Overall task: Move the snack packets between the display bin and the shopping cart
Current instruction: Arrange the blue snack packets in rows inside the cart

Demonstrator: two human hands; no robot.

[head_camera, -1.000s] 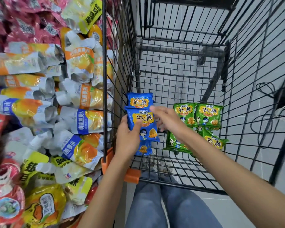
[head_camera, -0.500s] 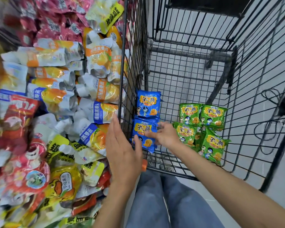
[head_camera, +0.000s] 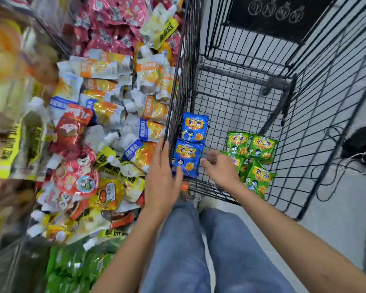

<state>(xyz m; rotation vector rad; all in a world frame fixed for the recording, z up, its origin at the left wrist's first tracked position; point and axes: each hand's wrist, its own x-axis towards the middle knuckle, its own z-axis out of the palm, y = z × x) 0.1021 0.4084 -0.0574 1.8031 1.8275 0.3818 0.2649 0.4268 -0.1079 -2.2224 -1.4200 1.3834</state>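
Blue packets (head_camera: 187,157) and green packets (head_camera: 262,148) already lie at the near end of the shopping cart (head_camera: 283,102). Left hand (head_camera: 162,178) and right hand (head_camera: 219,166) are both open (holding nothing). Many more packets sit in the display bin (head_camera: 60,44), left

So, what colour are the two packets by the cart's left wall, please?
The packets are blue; head view.

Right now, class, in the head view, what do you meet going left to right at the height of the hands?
pink pouch → yellow duck pouch → left hand → nearer blue packet → right hand → green packets → cart's right wire wall → floor cables
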